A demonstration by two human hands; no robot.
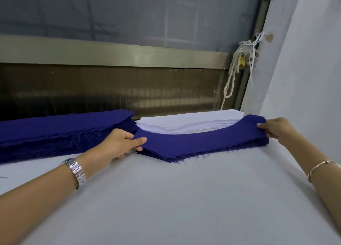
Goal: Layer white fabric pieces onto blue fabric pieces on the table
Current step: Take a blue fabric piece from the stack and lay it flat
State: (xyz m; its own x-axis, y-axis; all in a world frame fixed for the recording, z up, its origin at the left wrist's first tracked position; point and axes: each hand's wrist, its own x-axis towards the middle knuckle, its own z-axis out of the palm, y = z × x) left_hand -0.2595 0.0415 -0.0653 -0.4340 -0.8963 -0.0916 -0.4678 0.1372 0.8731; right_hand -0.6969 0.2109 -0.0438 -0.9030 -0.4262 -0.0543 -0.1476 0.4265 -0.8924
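Both arms are stretched out forward over the table (184, 198) from where I'm watching. My left hand (121, 143) comes in from the lower left, wrist roughly level, silver watch (76, 172) on it. Its thumb lies flat on top of the left end of the curved blue stack (199, 143) and the other fingers curl underneath, so it's pinched shut on that end. My right hand (275, 129) reaches in from the right edge, bangle (321, 169) on the forearm, fingers bent and closed over the stack's right end, thumb on top (can't tell how many layers each hand actually has).

The blue stack sits mid-frame on the table, edges frayed, its left end lifted slightly. Right behind it, touching, is the white stack (190, 123), against the window (129, 23) ledge. A second, longer blue pile (60, 132) runs off toward the left edge of the frame, just beside my left hand. Some rope (238, 67) hangs at the upper right.
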